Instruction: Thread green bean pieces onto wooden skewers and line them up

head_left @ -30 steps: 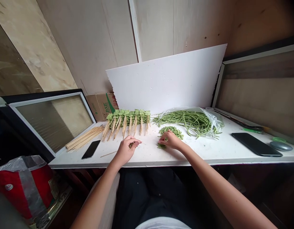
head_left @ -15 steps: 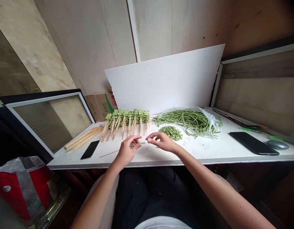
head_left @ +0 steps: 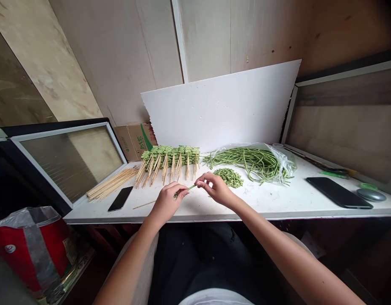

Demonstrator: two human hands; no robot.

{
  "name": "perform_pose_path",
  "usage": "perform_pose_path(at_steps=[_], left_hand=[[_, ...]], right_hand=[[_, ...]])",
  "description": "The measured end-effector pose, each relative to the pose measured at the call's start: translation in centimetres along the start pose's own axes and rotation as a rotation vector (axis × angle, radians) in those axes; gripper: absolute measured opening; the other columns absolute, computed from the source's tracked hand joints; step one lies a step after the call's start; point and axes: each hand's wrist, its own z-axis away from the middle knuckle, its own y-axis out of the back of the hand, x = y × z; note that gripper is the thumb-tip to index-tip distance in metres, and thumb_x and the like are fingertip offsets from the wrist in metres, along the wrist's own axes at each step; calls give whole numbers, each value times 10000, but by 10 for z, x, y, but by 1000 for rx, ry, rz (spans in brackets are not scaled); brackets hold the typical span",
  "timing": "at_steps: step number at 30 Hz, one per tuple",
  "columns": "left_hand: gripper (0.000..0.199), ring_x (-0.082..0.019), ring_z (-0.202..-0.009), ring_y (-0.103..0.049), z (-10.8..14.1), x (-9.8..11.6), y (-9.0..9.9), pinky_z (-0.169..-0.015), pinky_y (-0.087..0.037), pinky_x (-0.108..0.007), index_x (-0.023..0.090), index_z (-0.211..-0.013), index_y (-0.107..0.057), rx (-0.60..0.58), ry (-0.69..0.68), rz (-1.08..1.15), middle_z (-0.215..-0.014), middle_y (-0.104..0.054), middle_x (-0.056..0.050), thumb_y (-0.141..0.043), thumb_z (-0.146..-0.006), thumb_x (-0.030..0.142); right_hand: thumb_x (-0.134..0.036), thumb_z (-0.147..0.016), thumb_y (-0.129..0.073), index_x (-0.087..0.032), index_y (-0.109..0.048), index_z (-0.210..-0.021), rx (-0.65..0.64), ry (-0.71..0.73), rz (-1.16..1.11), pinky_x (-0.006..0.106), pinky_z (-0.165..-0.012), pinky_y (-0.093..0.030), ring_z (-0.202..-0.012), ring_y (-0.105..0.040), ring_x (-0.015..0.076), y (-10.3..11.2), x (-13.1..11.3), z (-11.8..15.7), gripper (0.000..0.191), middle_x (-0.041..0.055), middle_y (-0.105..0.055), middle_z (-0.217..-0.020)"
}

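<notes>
My left hand point(head_left: 170, 198) is closed around cut green bean pieces, with bits of green showing by the thumb. Between my two hands runs a short green bean piece point(head_left: 191, 187). Its right end is pinched between the thumb and fingers of my right hand point(head_left: 214, 187). A thin wooden skewer point(head_left: 144, 205) sticks out to the left of my left hand; whether that hand grips it is hidden. Behind my right hand lies a heap of cut bean pieces point(head_left: 230, 177). Stacked bean skewers point(head_left: 170, 153) lie behind my left hand, their sticks pointing toward me.
Long beans point(head_left: 246, 160) spill from a clear plastic bag point(head_left: 279, 163) at the back. Bare skewers point(head_left: 111, 185) and a phone point(head_left: 120, 199) lie left; a larger black phone point(head_left: 338, 192) and a grey oval object point(head_left: 371, 195) lie right. A white board point(head_left: 220, 112) stands behind.
My right hand has closed in on the right end of the bean piece at my left hand and now pinches it. The left hand has shifted very little.
</notes>
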Motion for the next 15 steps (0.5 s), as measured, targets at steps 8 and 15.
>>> perform_pose_path(at_steps=[8, 15], left_hand=[[113, -204, -873, -665, 1, -1, -6, -864, -462, -360, 236, -1028, -753, 31, -101, -194, -978, -740, -50, -672, -987, 304], [90, -210, -888, -666, 2, 0, -6, -865, -454, -372, 228, -1016, -733, 29, -123, -187, -991, -742, -48, -645, -997, 232]], right_hand=[[-514, -902, -756, -222, -753, -960, -42, 75, 3, 344, -773, -499, -924, -629, 225, -5, -5, 3, 298, 71, -739, -923], [-437, -980, -679, -219, -726, -949, -34, 144, 73, 376, -822, -487, -915, -596, 233, -13, -12, 5, 225, 69, -712, -886]])
